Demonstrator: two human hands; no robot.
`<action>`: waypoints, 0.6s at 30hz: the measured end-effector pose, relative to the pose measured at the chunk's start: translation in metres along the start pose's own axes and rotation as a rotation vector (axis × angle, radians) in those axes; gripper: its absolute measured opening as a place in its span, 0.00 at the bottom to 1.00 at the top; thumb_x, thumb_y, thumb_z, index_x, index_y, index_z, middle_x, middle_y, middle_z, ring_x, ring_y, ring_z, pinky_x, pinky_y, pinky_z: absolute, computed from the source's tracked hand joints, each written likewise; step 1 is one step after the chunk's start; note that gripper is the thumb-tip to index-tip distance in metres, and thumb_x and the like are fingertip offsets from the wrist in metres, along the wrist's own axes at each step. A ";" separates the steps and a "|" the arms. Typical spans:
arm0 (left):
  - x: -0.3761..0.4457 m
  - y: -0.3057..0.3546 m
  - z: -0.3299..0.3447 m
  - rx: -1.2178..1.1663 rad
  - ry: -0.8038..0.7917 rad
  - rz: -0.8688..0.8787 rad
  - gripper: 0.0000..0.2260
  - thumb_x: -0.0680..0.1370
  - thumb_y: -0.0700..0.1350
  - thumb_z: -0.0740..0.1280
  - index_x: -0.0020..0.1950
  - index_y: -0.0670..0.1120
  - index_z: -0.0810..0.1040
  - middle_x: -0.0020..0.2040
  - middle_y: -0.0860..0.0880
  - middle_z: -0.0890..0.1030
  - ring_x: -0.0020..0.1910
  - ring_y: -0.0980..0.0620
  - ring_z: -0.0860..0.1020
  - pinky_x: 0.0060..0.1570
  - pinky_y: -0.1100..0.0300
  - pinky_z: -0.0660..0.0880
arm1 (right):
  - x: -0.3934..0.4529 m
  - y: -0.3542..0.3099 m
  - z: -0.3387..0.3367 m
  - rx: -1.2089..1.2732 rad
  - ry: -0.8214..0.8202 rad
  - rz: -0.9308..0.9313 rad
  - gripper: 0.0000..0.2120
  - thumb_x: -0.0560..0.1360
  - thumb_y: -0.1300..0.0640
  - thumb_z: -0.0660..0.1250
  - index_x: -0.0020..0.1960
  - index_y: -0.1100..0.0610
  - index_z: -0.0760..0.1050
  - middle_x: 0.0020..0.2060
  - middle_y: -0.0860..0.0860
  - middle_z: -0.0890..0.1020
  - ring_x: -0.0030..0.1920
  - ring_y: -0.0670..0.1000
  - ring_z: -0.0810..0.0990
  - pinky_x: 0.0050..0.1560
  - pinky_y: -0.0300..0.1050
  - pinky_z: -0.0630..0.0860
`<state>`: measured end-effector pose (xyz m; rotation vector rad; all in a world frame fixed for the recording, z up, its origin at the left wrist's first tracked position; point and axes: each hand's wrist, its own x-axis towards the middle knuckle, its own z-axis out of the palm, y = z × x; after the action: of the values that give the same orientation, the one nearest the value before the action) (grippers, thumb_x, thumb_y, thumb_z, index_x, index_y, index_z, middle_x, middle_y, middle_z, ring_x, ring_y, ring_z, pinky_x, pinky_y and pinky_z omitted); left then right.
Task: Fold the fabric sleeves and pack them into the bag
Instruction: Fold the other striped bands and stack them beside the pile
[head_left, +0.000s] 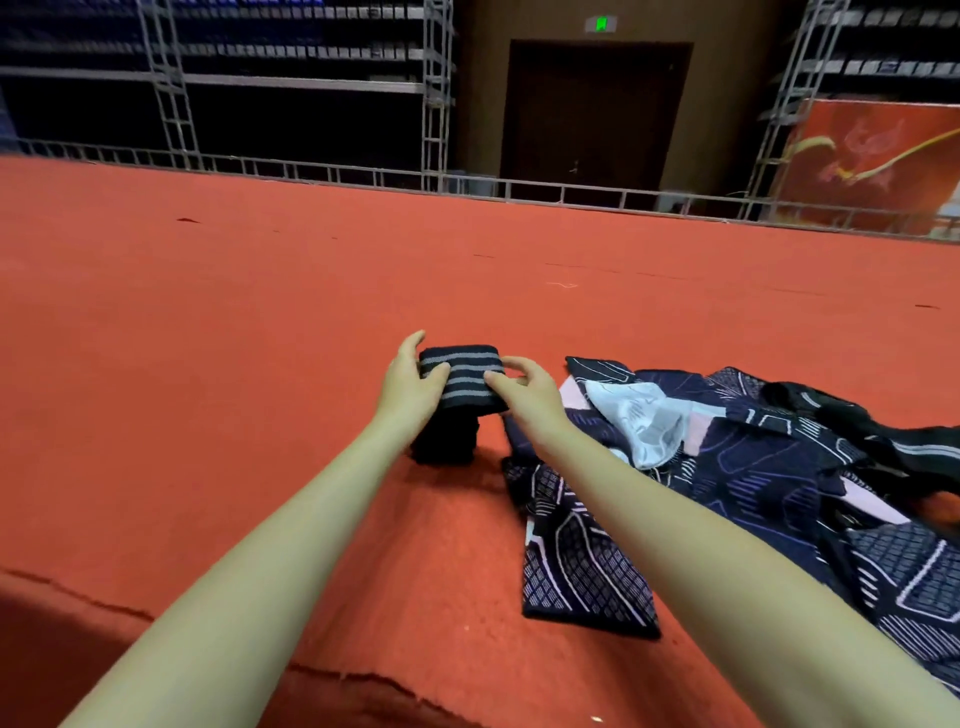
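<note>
Dark striped sleeve (464, 383) — pinched between both hands' fingers (435, 375), left and right.

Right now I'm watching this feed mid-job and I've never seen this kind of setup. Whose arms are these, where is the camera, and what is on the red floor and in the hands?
There is no machine here: the two bare arms belong to a person, and the single picture comes from a wide-angle camera worn on their head, looking forward and down. The left hand and right hand both hold one dark sleeve with grey stripes, fingers curled round its ends, lifted above the red carpet; its lower part hangs down, folded under. To the right lies a heap of patterned navy fabric with a pale translucent piece on top. I cannot tell which part of that heap is the bag. Behind are metal trusses and a dark door.
</note>
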<state>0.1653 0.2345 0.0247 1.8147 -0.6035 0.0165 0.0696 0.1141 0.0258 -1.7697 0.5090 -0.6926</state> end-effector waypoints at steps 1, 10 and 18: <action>0.008 -0.008 0.002 0.062 -0.020 0.001 0.25 0.78 0.45 0.64 0.74 0.48 0.62 0.68 0.42 0.72 0.65 0.45 0.72 0.66 0.50 0.68 | 0.008 0.004 0.006 -0.012 0.006 0.015 0.14 0.75 0.59 0.68 0.60 0.58 0.74 0.39 0.50 0.77 0.37 0.43 0.76 0.35 0.30 0.74; -0.002 -0.061 0.017 0.420 -0.106 0.064 0.20 0.81 0.48 0.57 0.73 0.50 0.66 0.71 0.44 0.68 0.70 0.44 0.62 0.69 0.54 0.58 | 0.010 0.042 0.021 -0.175 -0.260 0.202 0.10 0.78 0.48 0.63 0.43 0.52 0.73 0.33 0.51 0.75 0.29 0.49 0.73 0.27 0.41 0.71; -0.021 -0.026 0.012 0.488 -0.032 0.073 0.20 0.81 0.48 0.57 0.74 0.50 0.65 0.75 0.44 0.61 0.75 0.47 0.55 0.70 0.45 0.58 | -0.004 0.035 0.011 -0.114 -0.182 0.194 0.23 0.79 0.42 0.57 0.65 0.58 0.69 0.43 0.48 0.75 0.39 0.48 0.77 0.36 0.44 0.76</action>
<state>0.1540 0.2375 -0.0093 2.2650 -0.7325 0.1995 0.0737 0.1142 -0.0109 -1.8400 0.5954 -0.3699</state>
